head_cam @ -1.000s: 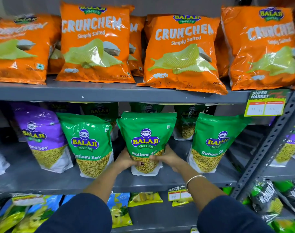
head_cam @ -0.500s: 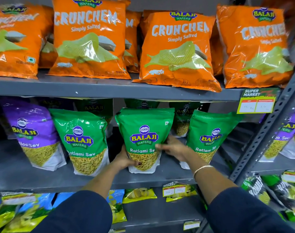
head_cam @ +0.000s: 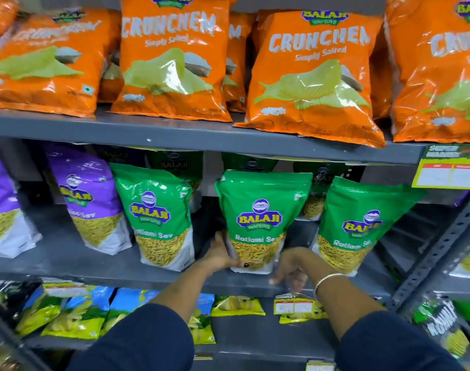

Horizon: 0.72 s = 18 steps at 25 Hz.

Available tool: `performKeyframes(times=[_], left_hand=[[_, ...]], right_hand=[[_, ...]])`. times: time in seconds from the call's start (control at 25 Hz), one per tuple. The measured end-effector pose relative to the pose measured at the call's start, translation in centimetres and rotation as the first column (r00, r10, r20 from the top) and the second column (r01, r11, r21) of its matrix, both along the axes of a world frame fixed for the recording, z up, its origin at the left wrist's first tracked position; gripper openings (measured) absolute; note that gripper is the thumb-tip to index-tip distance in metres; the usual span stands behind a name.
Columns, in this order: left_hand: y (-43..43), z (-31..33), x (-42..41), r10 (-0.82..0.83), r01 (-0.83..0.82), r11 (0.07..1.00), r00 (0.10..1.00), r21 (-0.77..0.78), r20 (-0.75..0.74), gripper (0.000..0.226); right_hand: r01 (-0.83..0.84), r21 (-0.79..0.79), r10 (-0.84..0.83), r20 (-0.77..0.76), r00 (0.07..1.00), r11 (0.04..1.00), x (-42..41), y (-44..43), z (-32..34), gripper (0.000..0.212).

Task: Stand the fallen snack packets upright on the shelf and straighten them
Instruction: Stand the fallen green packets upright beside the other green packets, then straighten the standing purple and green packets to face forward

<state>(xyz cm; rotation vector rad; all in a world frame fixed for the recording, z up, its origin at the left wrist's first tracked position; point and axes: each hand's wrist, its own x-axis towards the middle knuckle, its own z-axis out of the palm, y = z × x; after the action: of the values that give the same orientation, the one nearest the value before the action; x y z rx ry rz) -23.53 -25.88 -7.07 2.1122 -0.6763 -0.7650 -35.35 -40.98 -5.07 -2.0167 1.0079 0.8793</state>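
A green Ratlami Sev packet (head_cam: 259, 218) stands upright in the middle of the grey middle shelf (head_cam: 68, 266). My left hand (head_cam: 220, 257) grips its lower left corner, thumb across the front. My right hand (head_cam: 292, 269) hangs just off the packet's lower right corner, fingers apart and pointing down, holding nothing. Two more green packets stand on either side, the left green packet (head_cam: 159, 215) and the right green packet (head_cam: 358, 226), all upright. More green packets stand behind them in shadow.
Purple Aloo Sev packets (head_cam: 86, 194) stand at the left of the same shelf. Orange Crunchem bags (head_cam: 311, 73) fill the shelf above. A price tag (head_cam: 447, 170) hangs at the right. Small packets (head_cam: 73, 314) lie on the lower shelf. A slotted metal upright (head_cam: 447, 245) runs diagonally at right.
My right hand has come off the middle green packet's right side and dropped to the shelf's front edge. My left hand still holds the packet. The view has moved closer and shifted left.
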Motion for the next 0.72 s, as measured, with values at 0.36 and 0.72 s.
performKeyframes(times=[0.36,0.72], left_hand=[[15.4,0.9,11.4,0.116,-0.225,0.897,0.951,0.382,0.287,0.047],[15.3,-0.7,15.9,0.062,-0.043,0.977,0.995,-0.21,0.082,0.083]], right_hand=[[0.021,0.058,-0.053,0.633,0.772,0.998,11.9,12.6,-3.1,0.093],[0.206,0.187,-0.276,0.741,0.612,0.96,15.4,15.2,-3.6,0.081]])
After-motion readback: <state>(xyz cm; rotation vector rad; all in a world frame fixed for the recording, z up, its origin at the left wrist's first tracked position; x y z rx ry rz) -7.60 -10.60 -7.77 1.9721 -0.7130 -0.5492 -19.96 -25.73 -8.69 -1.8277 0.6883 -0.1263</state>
